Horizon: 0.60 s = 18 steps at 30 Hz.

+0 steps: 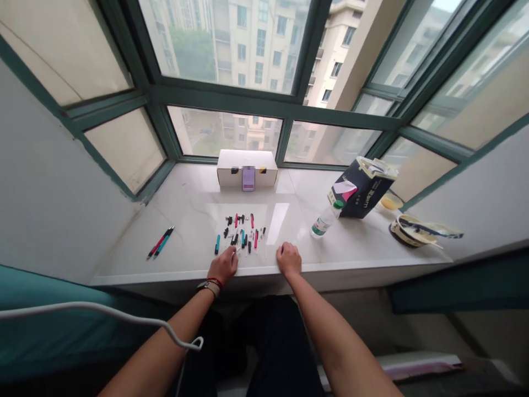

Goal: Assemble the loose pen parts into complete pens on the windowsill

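Pen parts (243, 238) littering sill (194, 201); your left hand (223, 266) sitting beside them, grip unclear; your right hand (289, 258) resting in loose fist.

Just below centre, the person's left hand (224, 266) is bearing a narrow red cord (215, 280) at the wrist, with a beige band (213, 289) and a dark piece, too small to make out, sitting alongside. Near-black trousers (275, 342) are covering the legs at bottom centre; both forearms are showing bare.
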### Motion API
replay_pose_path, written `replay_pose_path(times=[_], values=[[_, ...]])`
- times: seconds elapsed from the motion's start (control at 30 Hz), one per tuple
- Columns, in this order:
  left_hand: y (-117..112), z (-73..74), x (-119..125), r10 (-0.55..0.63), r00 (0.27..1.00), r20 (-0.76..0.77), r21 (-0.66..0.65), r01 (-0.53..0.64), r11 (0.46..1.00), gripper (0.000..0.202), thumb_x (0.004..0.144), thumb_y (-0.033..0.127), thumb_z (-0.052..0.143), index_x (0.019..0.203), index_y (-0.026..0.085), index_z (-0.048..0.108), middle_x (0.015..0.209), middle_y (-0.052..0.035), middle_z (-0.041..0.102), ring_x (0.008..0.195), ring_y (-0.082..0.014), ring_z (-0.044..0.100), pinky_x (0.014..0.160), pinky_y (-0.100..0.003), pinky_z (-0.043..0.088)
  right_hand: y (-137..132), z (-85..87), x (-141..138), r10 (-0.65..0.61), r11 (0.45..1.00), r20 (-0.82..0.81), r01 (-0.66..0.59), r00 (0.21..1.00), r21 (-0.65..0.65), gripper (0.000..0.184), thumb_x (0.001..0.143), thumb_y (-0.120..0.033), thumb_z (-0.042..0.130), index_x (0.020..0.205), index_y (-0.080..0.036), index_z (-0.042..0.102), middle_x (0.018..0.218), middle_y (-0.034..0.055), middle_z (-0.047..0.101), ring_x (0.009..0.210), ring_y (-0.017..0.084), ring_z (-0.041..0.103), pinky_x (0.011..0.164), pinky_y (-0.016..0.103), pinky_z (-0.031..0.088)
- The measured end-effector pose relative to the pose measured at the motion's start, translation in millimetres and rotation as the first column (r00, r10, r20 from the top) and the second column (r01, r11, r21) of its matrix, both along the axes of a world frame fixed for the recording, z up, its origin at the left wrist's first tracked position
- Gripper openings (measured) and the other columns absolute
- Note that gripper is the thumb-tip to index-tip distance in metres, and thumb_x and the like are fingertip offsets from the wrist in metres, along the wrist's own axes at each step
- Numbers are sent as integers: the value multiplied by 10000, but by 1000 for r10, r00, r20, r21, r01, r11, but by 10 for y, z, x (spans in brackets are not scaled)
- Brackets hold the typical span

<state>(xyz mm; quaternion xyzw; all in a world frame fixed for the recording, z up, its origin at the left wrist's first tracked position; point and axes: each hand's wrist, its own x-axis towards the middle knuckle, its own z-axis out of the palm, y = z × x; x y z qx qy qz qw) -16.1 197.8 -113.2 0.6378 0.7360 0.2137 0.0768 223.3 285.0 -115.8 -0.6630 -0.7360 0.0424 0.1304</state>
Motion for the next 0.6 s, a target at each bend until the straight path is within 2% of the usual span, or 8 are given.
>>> replay_pose_path(times=[0.1, 0.17, 0.27, 0.37, 0.47, 0.6], values=[[14, -23, -68, -34, 990, 140, 73, 23, 997, 240, 897, 296, 459, 1056, 223, 625, 1012, -69, 708, 838, -192, 659, 717, -270, 459, 8, -14, -16, -18, 1000, -10, 18, 1000, -7, 158, 939, -264, 468, 915, -178, 598, 934, 84, 632, 929, 211, 526, 738, 284, 354], [27, -35, -135, -45, 960, 276, 98, 19, 995, 220, 874, 338, 510, 987, 227, 662, 931, -43, 716, 833, -183, 663, 729, -265, 478, 17, -30, -23, -23, 1000, -28, 23, 999, -10, 154, 935, -261, 471, 922, -179, 601, 943, 85, 632, 933, 214, 524, 739, 287, 359], [31, -39, -241, -18, 864, 503, 94, -34, 995, 253, 826, 412, 591, 934, 205, 690, 812, -26, 706, 787, -173, 669, 731, -264, 502, 26, -50, -24, -27, 1000, -56, 26, 998, -11, 154, 932, -250, 468, 936, -178, 605, 959, 89, 628, 945, 218, 519, 751, 293, 366], [9, -32, -329, 38, 738, 674, 39, -87, 995, 347, 770, 464, 663, 957, 174, 698, 846, -46, 709, 754, -171, 666, 683, -260, 518, 25, -55, -22, -29, 999, -78, 28, 996, -20, 164, 934, -250, 465, 955, -176, 610, 968, 97, 625, 958, 224, 514, 763, 298, 372], [-16, -34, -389, 85, 661, 745, -24, -101, 995, 426, 728, 488, 708, 995, 157, 703, 914, -70, 713, 747, -169, 655, 629, -250, 524, 18, -49, -19, -28, 999, -89, 26, 996, -21, 169, 935, -258, 463, 954, -178, 611, 966, 99, 626, 955, 228, 512, 758, 302, 373], [-24, -42, -411, 72, 632, 772, -26, -83, 996, 455, 704, 494, 734, 1003, 156, 679, 1006, -89, 706, 783, -165, 654, 656, -261, 553, 11, -32, -14, -29, 999, -97, 27, 995, -27, 171, 934, -257, 461, 953, -179, 612, 967, 99, 626, 946, 231, 510, 746, 307, 374]])
